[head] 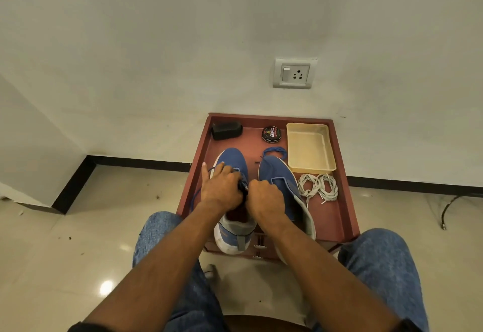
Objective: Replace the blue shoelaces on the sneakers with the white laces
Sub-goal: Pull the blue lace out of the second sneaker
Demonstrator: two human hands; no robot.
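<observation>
My left hand [222, 188] rests on the left blue fabric sneaker [231, 175], fingers curled at its blue lace [198, 196]; my right hand [266, 196], fisted, seems to pinch that lace beside it (the grip itself is hidden). The sneaker's long axis runs straight away from me. The coiled white laces [318, 186] lie right of the right sneaker [279, 175], nearer my right hand.

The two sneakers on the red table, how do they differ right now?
The left sneaker still carries a blue lace, and both the left hand and right hand work at its eyelets. The right sneaker shows no lace in its visible eyelets, and no hand grips it; a loose blue lace lies coiled beyond its toe. The left sneaker's heel overhangs the table's near edge. Both are blue, toes pointing to the wall.
</observation>
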